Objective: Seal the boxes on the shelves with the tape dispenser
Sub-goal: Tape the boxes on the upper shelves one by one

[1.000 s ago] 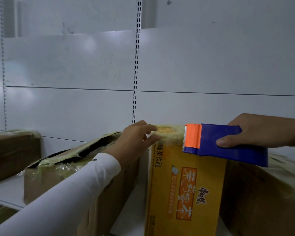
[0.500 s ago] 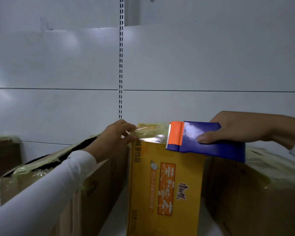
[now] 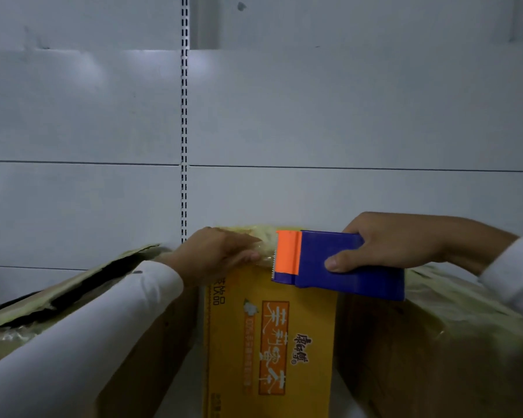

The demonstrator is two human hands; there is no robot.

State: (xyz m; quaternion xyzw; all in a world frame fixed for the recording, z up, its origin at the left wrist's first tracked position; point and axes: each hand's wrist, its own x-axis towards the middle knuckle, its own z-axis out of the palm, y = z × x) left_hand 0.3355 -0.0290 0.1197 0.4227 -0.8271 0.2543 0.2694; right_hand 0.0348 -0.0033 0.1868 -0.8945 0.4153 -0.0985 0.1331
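A tall yellow box [image 3: 269,342] with orange print stands upright on the shelf between two brown cartons. My right hand [image 3: 390,242] grips a blue tape dispenser [image 3: 338,263] with an orange blade guard, held at the box's top front edge. My left hand [image 3: 215,254] lies flat on the box's top left corner, fingers straight, pressing down the clear tape just left of the dispenser's teeth. The box's top is mostly hidden behind both hands.
A brown carton [image 3: 73,312] with a torn, gaping taped lid stands to the left under my sleeve. Another taped brown carton [image 3: 435,357] stands to the right. White shelf back panels [image 3: 314,116] and a slotted upright [image 3: 184,116] rise behind.
My left hand went from pinching the tape end at the box corner to lying flat on it. The dispenser has closed in toward my left hand.
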